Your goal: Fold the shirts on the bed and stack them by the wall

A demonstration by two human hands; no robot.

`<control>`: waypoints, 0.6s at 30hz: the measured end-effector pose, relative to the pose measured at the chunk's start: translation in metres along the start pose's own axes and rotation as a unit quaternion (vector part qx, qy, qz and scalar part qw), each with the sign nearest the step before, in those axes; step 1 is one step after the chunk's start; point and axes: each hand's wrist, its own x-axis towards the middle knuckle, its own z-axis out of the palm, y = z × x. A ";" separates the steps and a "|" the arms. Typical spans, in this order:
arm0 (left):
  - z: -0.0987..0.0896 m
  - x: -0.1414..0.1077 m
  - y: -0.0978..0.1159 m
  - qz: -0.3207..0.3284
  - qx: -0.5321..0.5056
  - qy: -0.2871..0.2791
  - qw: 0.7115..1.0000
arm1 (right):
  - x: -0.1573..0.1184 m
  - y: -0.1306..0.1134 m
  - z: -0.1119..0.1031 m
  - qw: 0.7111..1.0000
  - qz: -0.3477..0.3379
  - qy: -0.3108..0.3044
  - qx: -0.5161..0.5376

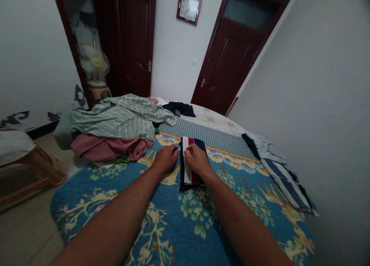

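Note:
A small folded garment (pixel 187 173) lies flat on the bed, navy with a white band and a red stripe running lengthwise. My right hand (pixel 198 159) is over its upper part, fingers curled inward against the cloth. Just off the garment's left edge, my left hand (pixel 165 159) rests low over the bedspread, with its fingers bent and a small gap between thumb and forefinger. No cloth shows between the left fingertips. Under both forearms spreads a blue floral bedspread (pixel 162 216).
A heap holds a green striped cloth (pixel 124 116) over a pink garment (pixel 110 147) at left. Dark clothing (pixel 182 109) lies at the far end. Along the right edge are striped folded clothes (pixel 285 181). A wooden stool (pixel 43 166) stands left, with a fan (pixel 94 62) beyond.

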 end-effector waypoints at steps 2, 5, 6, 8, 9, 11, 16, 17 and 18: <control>-0.001 -0.002 0.005 -0.001 -0.005 0.001 1.000 | -0.002 0.011 -0.008 0.997 -0.040 0.047 0.047; 0.000 -0.005 0.016 -0.007 -0.023 -0.010 1.000 | -0.004 0.032 -0.024 0.990 -0.065 0.122 0.035; 0.001 -0.007 0.020 -0.012 -0.028 -0.017 0.999 | -0.005 0.039 -0.026 0.988 -0.076 0.133 0.015; 0.005 -0.009 0.027 -0.021 -0.028 -0.037 0.999 | -0.011 0.052 -0.023 0.986 -0.115 0.120 -0.029; 0.006 -0.010 0.030 -0.023 -0.020 -0.046 0.998 | -0.015 0.058 -0.018 0.984 -0.133 0.103 -0.051; 0.008 -0.013 0.034 -0.018 0.006 -0.059 0.998 | -0.024 0.065 -0.006 0.982 -0.149 0.060 -0.097; 0.003 -0.016 0.033 -0.022 0.087 -0.041 0.995 | -0.036 0.063 0.011 0.976 -0.111 -0.013 -0.187; 0.001 -0.016 0.032 -0.006 0.091 -0.017 0.996 | -0.036 0.061 0.011 0.975 -0.105 -0.022 -0.192; 0.000 -0.014 0.031 0.023 0.085 0.010 0.996 | -0.036 0.060 0.010 0.975 -0.101 -0.028 -0.195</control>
